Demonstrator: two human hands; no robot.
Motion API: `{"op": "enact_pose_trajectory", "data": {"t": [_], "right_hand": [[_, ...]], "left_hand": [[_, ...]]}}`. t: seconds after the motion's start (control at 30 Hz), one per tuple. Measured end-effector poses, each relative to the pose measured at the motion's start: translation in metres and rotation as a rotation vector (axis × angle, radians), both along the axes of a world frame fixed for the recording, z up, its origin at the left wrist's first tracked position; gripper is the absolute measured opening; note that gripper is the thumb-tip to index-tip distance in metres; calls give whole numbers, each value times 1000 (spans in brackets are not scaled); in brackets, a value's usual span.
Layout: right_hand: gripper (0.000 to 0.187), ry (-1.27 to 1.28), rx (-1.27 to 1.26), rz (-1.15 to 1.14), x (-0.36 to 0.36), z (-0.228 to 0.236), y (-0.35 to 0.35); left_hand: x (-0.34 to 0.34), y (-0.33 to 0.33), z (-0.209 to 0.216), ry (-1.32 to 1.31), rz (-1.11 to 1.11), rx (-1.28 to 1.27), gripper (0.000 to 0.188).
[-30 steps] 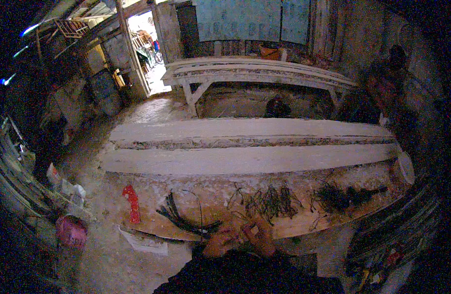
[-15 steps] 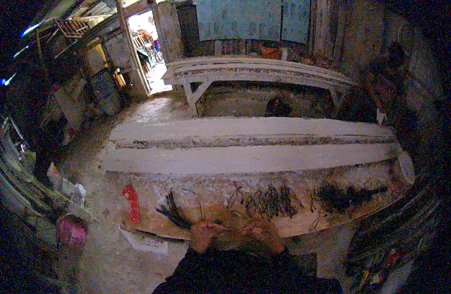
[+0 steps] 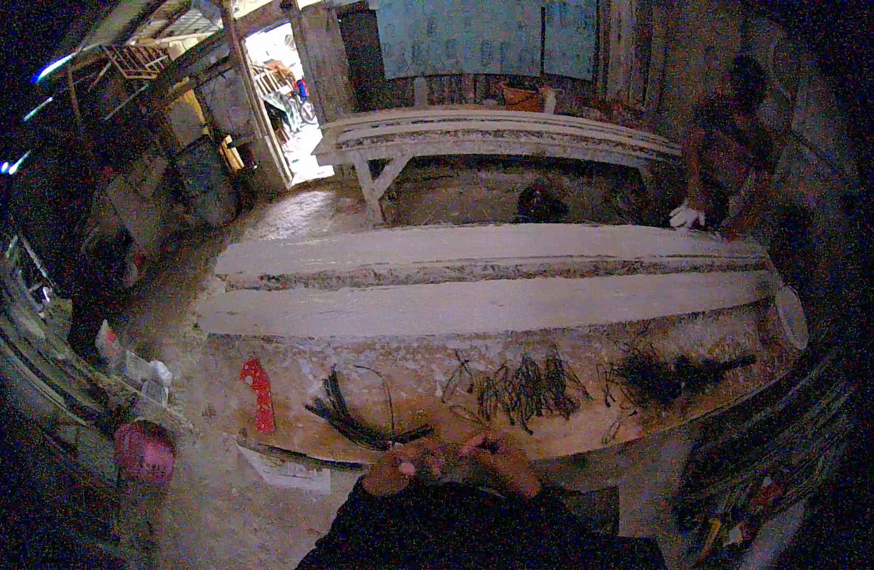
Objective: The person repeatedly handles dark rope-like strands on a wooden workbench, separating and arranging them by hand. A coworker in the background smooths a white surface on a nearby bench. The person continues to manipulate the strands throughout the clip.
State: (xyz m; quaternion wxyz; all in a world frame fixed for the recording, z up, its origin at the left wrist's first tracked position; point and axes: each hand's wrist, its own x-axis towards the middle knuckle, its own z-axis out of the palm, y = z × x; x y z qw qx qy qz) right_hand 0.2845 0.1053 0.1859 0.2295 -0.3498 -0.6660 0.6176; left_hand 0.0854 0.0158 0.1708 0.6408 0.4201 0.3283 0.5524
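My left hand (image 3: 399, 467) and my right hand (image 3: 501, 464) are close together over the near edge of the wooden bench (image 3: 304, 356). The fingers of both are bent and pinched, on something too small and dim to make out. Just beyond the left hand lies a bundle of dark, thin strands (image 3: 346, 415), its near end beside the fingers. Farther right on the board are several looped dark cords (image 3: 530, 388) and a tangled dark clump (image 3: 667, 376). A flat red piece with a curved head (image 3: 258, 394) rests at the left.
Two long pale planks (image 3: 475, 309) run across the bench. Behind stands another long table (image 3: 503, 142). At the far right a person (image 3: 736, 152) leans in, a white-gloved hand (image 3: 687, 217) at the far plank. A pink basket (image 3: 145, 452) is on the floor at left; dark sticks (image 3: 788, 456) lie at right.
My hands have shifted slightly down, towards me, and the near end of the strand bundle shows more. The person at the far right has moved in, a white-gloved hand now at the plank.
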Motion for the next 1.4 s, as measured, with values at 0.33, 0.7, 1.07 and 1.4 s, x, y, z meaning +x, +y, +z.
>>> {"op": "enact_pose_trajectory", "data": {"t": [0.33, 0.7, 1.07, 1.4], "right_hand": [[14, 22, -1, -160, 7, -4, 1], [11, 209, -196, 318, 17, 16, -18], [6, 122, -394, 56, 21, 0, -25], [10, 77, 239, -420, 1, -22, -7]], "left_hand": [[-6, 1, 18, 637, 392, -32, 19], [10, -4, 18, 879, 634, -159, 15], [32, -7, 10, 949, 546, 78, 15], [55, 8, 1, 701, -247, 367, 15]]}}
